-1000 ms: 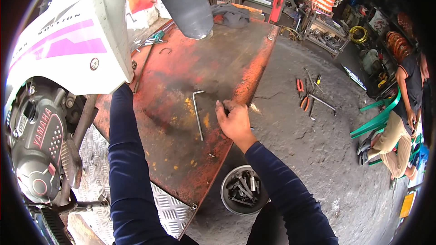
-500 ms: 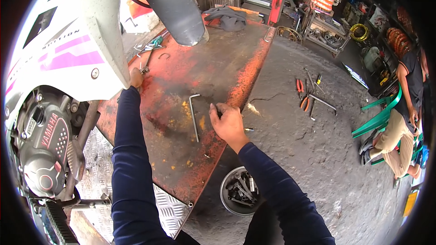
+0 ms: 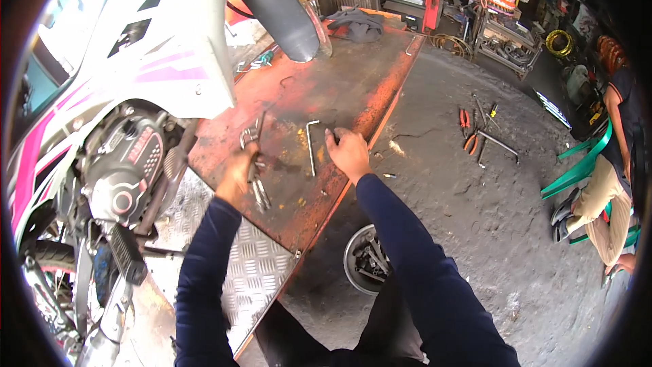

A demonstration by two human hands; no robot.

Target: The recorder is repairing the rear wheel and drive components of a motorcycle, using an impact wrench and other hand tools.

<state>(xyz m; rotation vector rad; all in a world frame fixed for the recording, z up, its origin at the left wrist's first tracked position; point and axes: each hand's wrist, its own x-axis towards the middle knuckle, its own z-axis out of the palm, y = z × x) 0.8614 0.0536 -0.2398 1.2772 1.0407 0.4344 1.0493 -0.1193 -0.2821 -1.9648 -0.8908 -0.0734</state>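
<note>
A: Gripped what in the left hand (image 3: 236, 171)?

B: Gripped a bunch of metal tools (image 3: 259, 191), with fingers (image 3: 252, 151) closed round them, over the red bench (image 3: 353, 75). Looked blurred there, so couldn't count them or tell about contact with the surface below.

A: Held anything in the right hand (image 3: 352, 154)?

B: Couldn't tell. Curled partway, with fingers bent in towards the thumb (image 3: 331, 143), near the bench's long edge.

A: Touched the L-shaped bar (image 3: 312, 151) with either?

B: No. Lay on the bench between both hands, just beside the right.
</note>
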